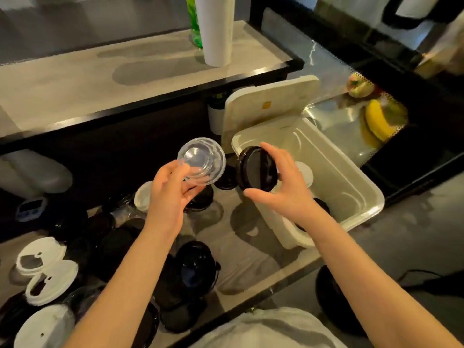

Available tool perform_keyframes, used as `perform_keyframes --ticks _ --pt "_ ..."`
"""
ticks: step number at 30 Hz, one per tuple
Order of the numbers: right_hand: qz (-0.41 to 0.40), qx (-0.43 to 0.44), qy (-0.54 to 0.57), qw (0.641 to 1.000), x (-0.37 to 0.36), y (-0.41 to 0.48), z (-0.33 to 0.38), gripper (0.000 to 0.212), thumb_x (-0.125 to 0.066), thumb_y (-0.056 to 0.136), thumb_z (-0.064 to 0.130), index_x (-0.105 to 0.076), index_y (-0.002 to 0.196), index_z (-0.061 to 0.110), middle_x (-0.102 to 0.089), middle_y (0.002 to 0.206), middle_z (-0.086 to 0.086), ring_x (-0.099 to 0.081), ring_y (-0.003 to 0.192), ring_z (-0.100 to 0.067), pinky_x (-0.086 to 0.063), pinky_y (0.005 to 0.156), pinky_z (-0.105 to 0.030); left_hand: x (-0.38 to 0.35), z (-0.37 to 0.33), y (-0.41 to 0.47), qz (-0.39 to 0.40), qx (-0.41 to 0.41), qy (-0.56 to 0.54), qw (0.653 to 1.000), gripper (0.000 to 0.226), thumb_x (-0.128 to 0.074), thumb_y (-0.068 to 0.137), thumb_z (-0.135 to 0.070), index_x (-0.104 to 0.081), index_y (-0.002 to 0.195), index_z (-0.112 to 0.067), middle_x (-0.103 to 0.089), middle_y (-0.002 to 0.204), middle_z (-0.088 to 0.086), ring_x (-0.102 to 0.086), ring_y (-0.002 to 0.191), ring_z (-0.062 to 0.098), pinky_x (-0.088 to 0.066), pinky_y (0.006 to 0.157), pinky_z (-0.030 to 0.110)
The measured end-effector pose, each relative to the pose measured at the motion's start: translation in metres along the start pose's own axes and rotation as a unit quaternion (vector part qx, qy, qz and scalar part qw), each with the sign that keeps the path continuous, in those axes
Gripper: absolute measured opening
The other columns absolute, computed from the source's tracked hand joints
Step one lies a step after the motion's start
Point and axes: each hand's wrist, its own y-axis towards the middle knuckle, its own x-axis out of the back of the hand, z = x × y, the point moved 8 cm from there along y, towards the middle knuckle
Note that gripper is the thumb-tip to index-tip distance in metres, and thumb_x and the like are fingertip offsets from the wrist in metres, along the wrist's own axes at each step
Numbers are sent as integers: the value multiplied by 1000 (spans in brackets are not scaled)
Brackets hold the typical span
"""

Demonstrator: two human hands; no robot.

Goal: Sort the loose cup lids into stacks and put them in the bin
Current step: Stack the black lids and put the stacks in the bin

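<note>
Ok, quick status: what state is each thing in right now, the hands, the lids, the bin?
Left hand: grips clear lid, raised off the table.
Right hand: pinches black lid, tilted on edge at the bin rim.
Bin: open, white lids inside.
Cover: off, leaning upright behind the bin.
Loose lids: black and white, unsorted on the table.

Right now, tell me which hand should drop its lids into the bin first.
Right. The right hand holds black lids at the rim of the bin; the left hand holds clear lids over the table, farther off.
</note>
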Motion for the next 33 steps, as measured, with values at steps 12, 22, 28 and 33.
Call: perform_keyframes --ticks 12,22,28,33 --pt "64 -138 -131 980 95 -12 -92 86 -82 66 37 -34 138 32 -38 135 11 -40 125 -12 -37 104 -31 -108 16 31 83 -48 202 975 43 -61 86 -31 -53 125 -16 -65 112 1 -61 100 13 -44 72 22" --pt "380 -64 -261 885 0 1 -119 79 -80 69 33 -36 134 24 -51 124 5 -50 103 -10 -39 78 -21 -110 30 37 77 -34 233 969 46 -61 87 -33 -51 129 -18 -65 114 -2 -61 102 10 -45 73 22" --pt "400 22 -392 828 -28 5 -126 61 -75 73 29 -42 121 12 -56 106 -7 -57 95 -25 -48 70 -34 -113 33 38 76 -29 237 968 45 -62 87 -30 -50 129 -18 -65 112 -4 -61 99 6 -44 70 19" --pt "404 70 -479 776 -48 9 -136 58 -71 77 29 -44 123 8 -54 113 -13 -54 102 -30 -41 69 -34 -117 36 39 89 -26 246 965 42 -62 87 -30 -52 126 -18 -65 114 -3 -61 100 7 -43 69 17"
